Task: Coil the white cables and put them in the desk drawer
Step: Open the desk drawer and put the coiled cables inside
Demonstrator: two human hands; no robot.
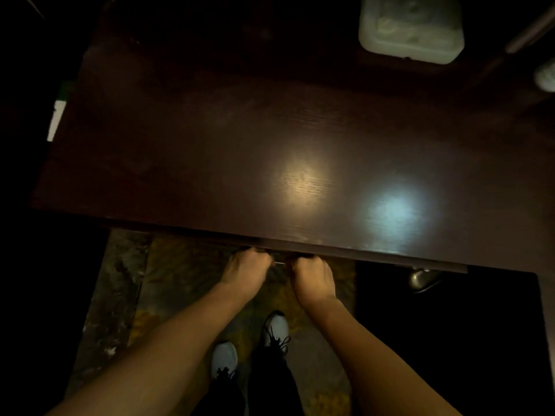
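A dark wooden desk (270, 145) fills the upper view, its top shiny with two light reflections. Under its front edge, my left hand (244, 270) and my right hand (312, 276) are side by side, fingers curled on a thin metal drawer handle (280, 262) that shows between them. The drawer front (375, 261) is a dark strip just below the desk's edge; its inside is hidden. No white cables are visible.
A pale translucent plastic box (411, 28) stands at the desk's far right. A round metal knob (420, 277) sits under the edge to the right. My feet in white shoes (223, 358) stand on a patterned rug (186, 274).
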